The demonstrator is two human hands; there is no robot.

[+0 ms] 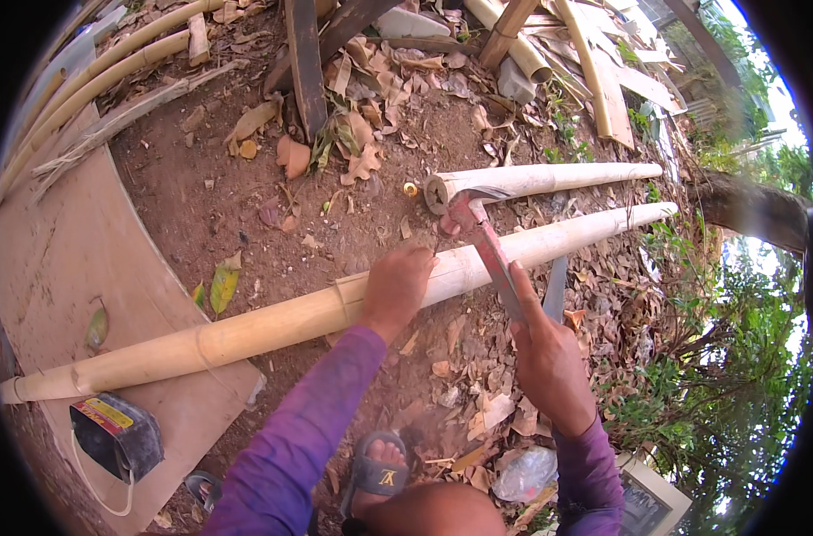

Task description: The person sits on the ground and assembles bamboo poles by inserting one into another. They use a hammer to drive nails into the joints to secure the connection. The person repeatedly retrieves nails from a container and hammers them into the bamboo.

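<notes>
A long pale bamboo pole [272, 323] runs slantwise across the ground in front of me, from lower left to upper right. My left hand [397, 288] lies over its middle, fingers closed and bunched at the pole's far side; whatever they pinch is hidden. My right hand [551, 362] grips a claw hammer [491, 250] by its worn, reddish handle. The hammer's red head is over the pole, just right of my left fingertips. Beyond it lies a second, shorter bamboo pole [558, 180], its cut end toward me. A grey metal blade [556, 288] shows beside my right hand, partly under the first pole.
A brown board [58, 268] lies at left, under the pole's end, with a black box with a cord [125, 438] on it. Wooden legs [306, 71] stand at the back. More bamboo [138, 45] lies far left. Dry leaves and a clear plastic bag [524, 473] litter the soil.
</notes>
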